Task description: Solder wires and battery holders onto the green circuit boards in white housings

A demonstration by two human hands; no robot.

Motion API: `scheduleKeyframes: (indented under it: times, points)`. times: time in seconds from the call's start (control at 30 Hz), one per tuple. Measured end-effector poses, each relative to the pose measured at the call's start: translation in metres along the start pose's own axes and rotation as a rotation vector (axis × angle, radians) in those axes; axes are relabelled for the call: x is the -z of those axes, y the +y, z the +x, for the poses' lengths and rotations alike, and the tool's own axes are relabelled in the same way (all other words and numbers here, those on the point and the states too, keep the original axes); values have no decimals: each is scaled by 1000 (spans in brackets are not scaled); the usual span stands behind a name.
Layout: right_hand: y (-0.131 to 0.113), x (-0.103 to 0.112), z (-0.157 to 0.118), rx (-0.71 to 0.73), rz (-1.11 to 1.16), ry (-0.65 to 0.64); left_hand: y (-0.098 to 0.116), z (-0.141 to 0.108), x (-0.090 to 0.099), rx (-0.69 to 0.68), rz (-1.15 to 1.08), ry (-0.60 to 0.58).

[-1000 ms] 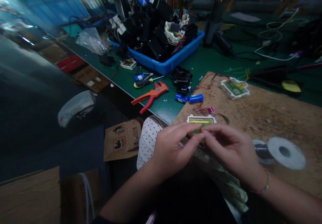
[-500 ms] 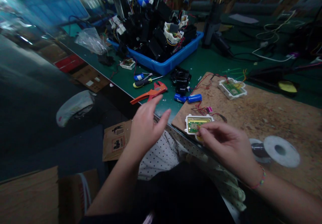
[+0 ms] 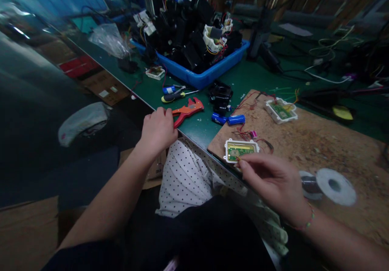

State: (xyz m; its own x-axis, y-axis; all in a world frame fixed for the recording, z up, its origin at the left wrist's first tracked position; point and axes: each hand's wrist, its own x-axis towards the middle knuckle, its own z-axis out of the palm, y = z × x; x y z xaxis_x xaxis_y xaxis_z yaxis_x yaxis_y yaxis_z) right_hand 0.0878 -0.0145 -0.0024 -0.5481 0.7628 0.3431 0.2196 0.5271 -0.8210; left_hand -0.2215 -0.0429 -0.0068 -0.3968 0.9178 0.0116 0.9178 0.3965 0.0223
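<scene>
My left hand is closed over the handle end of an orange-red wire stripper at the table's front edge; the tool's jaws point right, and the fingertips are partly hidden. My right hand pinches thin wires at the lower edge of a white case with a green circuit board inside. That case lies at the near left corner of a brown board. Behind it are blue cylindrical cells with red and black leads and a pink connector.
A blue tray heaped with black and white parts stands at the back. A yellow-black screwdriver lies behind the stripper. Another white case sits on the brown board. A solder spool is right of my right hand.
My left hand has moved left and up, from open in the air to closed on the wire stripper's handle. My right hand keeps its pinch on the wires, nearly in place.
</scene>
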Motion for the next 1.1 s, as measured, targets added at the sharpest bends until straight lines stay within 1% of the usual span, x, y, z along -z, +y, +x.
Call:
scheduleKeyframes:
  times: [0.1,0.2,0.27,0.3,0.33,0.37,0.4,0.43,0.47,0.53,0.57,0.63,0.7,0.77,0.8,0.87,0.97,1.1]
  points:
    - [-1,2,0,84,-88,3,-2,-5,0,106,-79,-13]
    - [-2,3,1,136,-145,17,-12,-20,1,196,-224,-84]
    - [-2,4,2,143,-164,22,-16,-39,-2,196,-482,-144]
    - [-1,4,2,147,-171,23,-16,-51,-5,165,-634,-169]
    - [-1,4,3,152,-177,21,-14,-65,-8,102,-1030,-219]
    - [0,5,3,158,-184,20,-9,-80,-12,51,-1180,-267]
    - [0,5,3,165,-193,16,-3,-96,-16,10,-1297,-322]
    - [0,6,3,171,-201,12,4,-112,-20,-18,-1551,-460]
    - [0,6,3,176,-212,9,13,-127,-23,-29,-1759,-606]
    - [1,7,3,191,-236,-5,30,-151,-28,2,-2010,-813]
    - [1,7,3,205,-247,-13,37,-159,-30,21,-2095,-890]
    - [1,8,4,250,-260,-36,49,-169,-33,51,-2235,-993]
    - [2,8,4,305,-268,-68,55,-172,-36,11,-2364,-1063]
    - [3,9,5,353,-284,-98,56,-172,-39,-54,-2445,-1123]
    - [4,9,5,373,-296,-111,55,-172,-39,-81,-2456,-1150]
    - [5,10,4,403,-321,-133,52,-171,-39,-84,-2445,-1177]
    - [8,11,3,448,-340,-150,47,-172,-36,-46,-2419,-1185]
    - [10,11,1,499,-370,-142,43,-173,-32,18,-2396,-1198]
